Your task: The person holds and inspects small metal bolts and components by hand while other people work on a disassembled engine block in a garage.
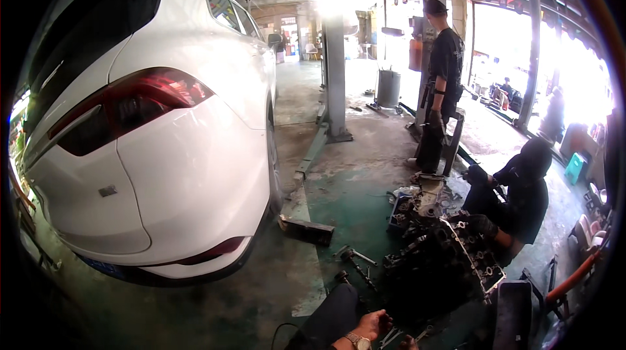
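A: What's w/ the fingers?
B: The person's L hand (pixel 370 328) is half curled, w/ a watch (pixel 362 342) at the wrist. Can't tell if it grips anything. The R hand (pixel 409 343) is mostly cut off by the bottom edge, so can't tell there either.

A: Where are the shiny tools (pixel 390 337)?
B: Just right of the L hand, b/w the two hands. They're long and thin, like spanners. One more spanner (pixel 425 332) is on the far side of the R hand, so the R hand is nearer to that one. Its long way slants up to the right.

A: And the engine (pixel 479 255)?
B: Ahead and to the right of both hands — apart from them, I think, but it's v. dark there. Its pale edge runs from far left to near right.

A: What else?
B: A bumpy rod (pixel 365 276) lies ahead of the L hand, past the dark knee (pixel 336 317). Across the engine, a co-worker (pixel 525 193) bends low w/ a gloved hand (pixel 481 225) at it. Another person (pixel 445 63) stands farther back — and a big white car (pixel 195 154) fills the left.
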Motion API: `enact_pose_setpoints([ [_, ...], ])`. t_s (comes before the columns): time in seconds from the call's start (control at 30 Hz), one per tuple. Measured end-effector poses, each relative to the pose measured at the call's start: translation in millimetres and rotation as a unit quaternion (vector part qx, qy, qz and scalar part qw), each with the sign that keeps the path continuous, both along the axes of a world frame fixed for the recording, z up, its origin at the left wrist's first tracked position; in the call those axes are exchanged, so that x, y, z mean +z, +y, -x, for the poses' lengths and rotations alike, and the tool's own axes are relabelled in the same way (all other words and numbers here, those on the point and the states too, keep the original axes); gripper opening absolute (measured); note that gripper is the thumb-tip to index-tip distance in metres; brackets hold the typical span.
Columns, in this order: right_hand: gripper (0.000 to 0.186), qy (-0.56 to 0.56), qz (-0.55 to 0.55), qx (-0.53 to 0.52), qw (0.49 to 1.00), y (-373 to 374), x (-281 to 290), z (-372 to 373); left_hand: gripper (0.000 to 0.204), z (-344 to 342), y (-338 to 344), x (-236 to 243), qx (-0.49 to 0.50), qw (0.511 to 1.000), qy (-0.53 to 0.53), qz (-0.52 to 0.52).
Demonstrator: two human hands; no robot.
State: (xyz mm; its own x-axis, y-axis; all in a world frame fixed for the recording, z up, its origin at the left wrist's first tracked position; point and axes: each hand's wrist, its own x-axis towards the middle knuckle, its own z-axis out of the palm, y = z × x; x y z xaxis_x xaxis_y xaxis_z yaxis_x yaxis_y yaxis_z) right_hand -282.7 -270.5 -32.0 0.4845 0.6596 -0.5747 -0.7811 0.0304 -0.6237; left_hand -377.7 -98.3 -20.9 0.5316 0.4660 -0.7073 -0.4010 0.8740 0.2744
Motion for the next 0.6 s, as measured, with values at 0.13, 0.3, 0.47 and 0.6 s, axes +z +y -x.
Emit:
enact_pose_setpoints([
  [0.13,0.019,-0.004,0.01,-0.021,1.0,4,19,6,0.022,0,0,1,0.023,1.0,-0.003,-0.001],
  [0.3,0.017,0.003,-0.006,-0.045,0.999,22,63,17,0.022,6,3,-3,-0.003,0.999,-0.04,0.013],
  [0.47,0.015,0.013,-0.03,-0.068,0.997,22,88,23,0.027,11,9,-1,-0.004,0.997,-0.074,0.028],
  [0.6,0.015,0.029,-0.052,-0.08,0.995,21,90,23,0.026,18,11,6,-0.019,0.996,-0.086,0.033],
])
